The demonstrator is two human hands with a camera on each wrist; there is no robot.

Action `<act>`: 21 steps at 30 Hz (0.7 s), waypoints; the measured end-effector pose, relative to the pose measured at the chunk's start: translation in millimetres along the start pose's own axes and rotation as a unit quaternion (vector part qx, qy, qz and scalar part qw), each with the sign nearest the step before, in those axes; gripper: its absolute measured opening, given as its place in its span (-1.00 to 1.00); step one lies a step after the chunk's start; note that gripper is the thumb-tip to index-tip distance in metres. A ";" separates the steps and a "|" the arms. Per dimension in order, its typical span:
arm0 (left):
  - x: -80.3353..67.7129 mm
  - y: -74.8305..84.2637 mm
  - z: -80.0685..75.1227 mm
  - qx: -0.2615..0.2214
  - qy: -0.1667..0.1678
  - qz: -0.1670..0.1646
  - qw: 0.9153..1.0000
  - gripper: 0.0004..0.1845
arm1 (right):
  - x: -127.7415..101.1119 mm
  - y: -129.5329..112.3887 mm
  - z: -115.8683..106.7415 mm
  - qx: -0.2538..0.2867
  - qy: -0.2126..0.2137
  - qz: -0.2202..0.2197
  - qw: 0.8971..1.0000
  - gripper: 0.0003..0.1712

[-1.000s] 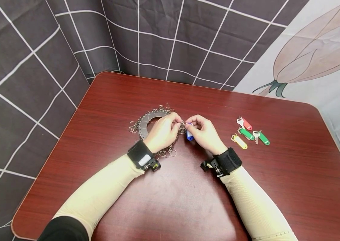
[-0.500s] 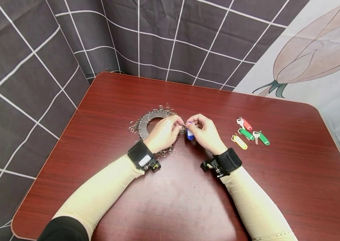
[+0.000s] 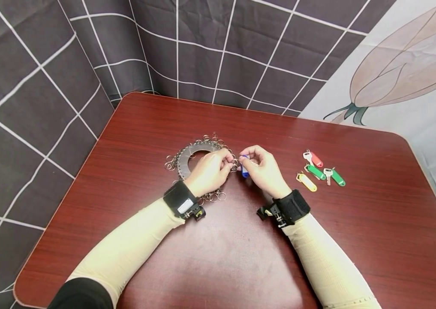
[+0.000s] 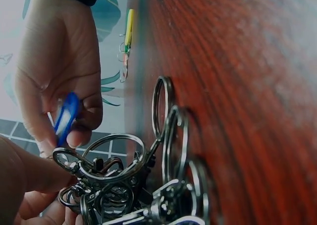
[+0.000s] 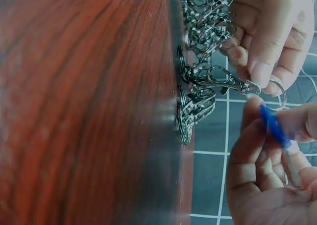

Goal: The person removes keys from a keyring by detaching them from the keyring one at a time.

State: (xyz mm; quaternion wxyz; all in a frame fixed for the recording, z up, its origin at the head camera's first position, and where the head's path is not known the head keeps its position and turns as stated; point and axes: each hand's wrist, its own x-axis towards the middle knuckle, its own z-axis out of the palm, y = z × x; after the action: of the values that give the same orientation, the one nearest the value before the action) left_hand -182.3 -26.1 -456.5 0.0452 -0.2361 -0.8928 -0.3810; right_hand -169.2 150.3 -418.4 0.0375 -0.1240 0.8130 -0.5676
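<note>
A grey metal disc [image 3: 185,159] hung with many small key rings [image 3: 213,196] lies on the red-brown table [image 3: 241,249]. My left hand [image 3: 211,170] pinches one key ring [image 4: 74,159] at the disc's right edge; the same ring shows as key ring [image 5: 276,93] in the right wrist view. My right hand [image 3: 263,170] pinches a blue key tag [image 3: 244,171], blue key tag [image 4: 66,117], blue key tag [image 5: 274,126], and holds it right against that ring. Fingertips of both hands nearly touch. Whether the tag is threaded onto the ring is hidden.
To the right lie a red tag [image 3: 316,159], two green tags [image 3: 316,172] [image 3: 338,177] and a yellow tag [image 3: 308,182], some with small keys. A checked dark cloth [image 3: 48,86] hangs behind and left of the table.
The right hand has shifted slightly left and turned the blue tag closer to the ring held by the left hand. The left hand stays almost still.
</note>
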 end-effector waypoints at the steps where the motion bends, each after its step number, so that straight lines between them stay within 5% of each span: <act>1: -0.2 0.0 -0.2 -0.002 0.006 0.001 1.000 -0.96 | 0.2 0.8 -0.2 0.000 -0.005 0.004 1.000 -0.80; 12: -0.4 0.9 -1.3 -0.017 0.039 -0.001 0.999 -0.91 | 10.0 32.3 1.1 -0.001 -0.037 0.005 0.999 -0.88; 21: -0.1 0.0 -2.4 -0.013 0.036 0.009 0.999 -0.92 | -0.6 0.1 2.2 -0.028 -0.031 -0.004 0.999 -0.84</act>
State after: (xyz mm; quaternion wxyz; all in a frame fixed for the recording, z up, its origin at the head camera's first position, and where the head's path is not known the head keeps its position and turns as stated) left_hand -182.5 -27.9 -454.9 0.0778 -0.2304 -0.8834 -0.4005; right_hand -168.2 148.4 -419.4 0.0568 -0.1459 0.8264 -0.5408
